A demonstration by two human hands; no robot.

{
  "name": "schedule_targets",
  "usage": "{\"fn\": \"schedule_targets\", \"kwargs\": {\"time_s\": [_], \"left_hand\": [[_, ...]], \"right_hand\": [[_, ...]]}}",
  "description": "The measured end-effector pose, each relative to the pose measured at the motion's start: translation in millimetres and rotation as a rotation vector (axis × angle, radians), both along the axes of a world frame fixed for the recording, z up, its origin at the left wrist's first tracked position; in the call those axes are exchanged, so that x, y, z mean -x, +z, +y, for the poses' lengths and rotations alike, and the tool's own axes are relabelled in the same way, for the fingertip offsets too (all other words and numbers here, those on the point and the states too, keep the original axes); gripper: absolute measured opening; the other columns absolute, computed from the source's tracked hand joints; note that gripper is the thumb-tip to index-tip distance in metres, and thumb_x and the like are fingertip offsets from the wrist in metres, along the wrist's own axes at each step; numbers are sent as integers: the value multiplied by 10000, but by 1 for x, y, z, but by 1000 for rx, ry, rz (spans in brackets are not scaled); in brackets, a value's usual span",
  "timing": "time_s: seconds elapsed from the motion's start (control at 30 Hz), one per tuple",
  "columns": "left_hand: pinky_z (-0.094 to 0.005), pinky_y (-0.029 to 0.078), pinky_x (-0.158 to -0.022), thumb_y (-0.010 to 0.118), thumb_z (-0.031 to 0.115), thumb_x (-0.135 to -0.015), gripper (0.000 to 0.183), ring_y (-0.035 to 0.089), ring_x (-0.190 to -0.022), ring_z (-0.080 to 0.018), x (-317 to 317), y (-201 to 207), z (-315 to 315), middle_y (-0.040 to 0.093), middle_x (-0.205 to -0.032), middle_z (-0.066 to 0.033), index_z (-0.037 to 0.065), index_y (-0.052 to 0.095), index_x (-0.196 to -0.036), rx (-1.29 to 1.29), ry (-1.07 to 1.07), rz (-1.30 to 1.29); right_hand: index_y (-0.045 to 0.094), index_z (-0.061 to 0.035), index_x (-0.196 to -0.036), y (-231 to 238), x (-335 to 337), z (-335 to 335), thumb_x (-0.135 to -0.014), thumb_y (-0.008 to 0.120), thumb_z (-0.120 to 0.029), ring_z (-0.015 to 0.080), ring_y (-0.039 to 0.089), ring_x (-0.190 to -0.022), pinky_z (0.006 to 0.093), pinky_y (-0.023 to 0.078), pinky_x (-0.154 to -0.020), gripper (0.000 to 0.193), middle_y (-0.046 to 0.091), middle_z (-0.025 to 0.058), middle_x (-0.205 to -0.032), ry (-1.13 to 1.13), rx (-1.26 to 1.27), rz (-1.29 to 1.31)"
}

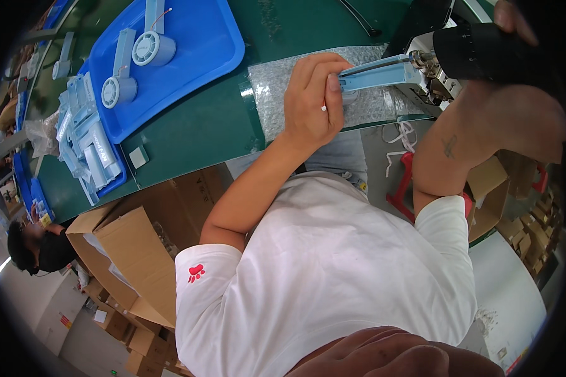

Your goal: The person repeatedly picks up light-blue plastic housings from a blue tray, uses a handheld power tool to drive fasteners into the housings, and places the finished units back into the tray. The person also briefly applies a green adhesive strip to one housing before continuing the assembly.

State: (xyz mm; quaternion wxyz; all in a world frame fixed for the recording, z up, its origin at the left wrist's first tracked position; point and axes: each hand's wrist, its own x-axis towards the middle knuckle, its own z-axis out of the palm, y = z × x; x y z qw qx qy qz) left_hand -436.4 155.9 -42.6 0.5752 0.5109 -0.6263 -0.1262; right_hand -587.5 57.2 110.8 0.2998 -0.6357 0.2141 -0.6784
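Observation:
My left hand (pixel 314 100) grips one end of a light blue plastic handle piece (pixel 380 75), with the thumb pressed along it. A round part under that end is mostly hidden by my fingers. My right hand (pixel 516 116), partly blurred, is wrapped round a thick black electric screwdriver (pixel 478 51) with scale marks on its collar. Its long thin bit (pixel 383 65) runs along the handle piece toward my left fingers. The bit's tip is hidden. Behind the screwdriver's nose stands a small metal machine (pixel 431 78).
Bubble wrap (pixel 267 94) covers part of the green table (pixel 201 116). To the left, a blue tray (pixel 198 60) carries two light blue fans (pixel 154 49), beside a pile of blue plastic parts (pixel 88 135). An open cardboard box (pixel 138 251) stands below the table edge; another person (pixel 41 245) is far left.

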Motion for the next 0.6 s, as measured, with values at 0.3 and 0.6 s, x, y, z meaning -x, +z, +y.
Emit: {"fn": "schedule_targets", "kwargs": {"time_s": [0.3, 0.6], "left_hand": [[-368, 507, -836, 422, 74, -1047, 259, 644, -954, -308, 0, -3, 0, 678, -1064, -174, -35, 656, -1043, -13, 0, 5], [-398, 502, -777, 501, 14, -968, 170, 613, -909, -325, 0, -2, 1, 663, -1034, -134, 8, 665, -1015, 20, 22, 4]], "right_hand": [[595, -11, -1000, -3, 3, 1, -1031, 468, -542, 181, 575, -659, 316, 496, -609, 547, 613, 100, -847, -15, -6, 16], [592, -8, -1011, -11, 1, 9, -1025, 467, -546, 187, 573, -677, 321, 496, -626, 552, 610, 101, -858, -40, -3, 57]]}}
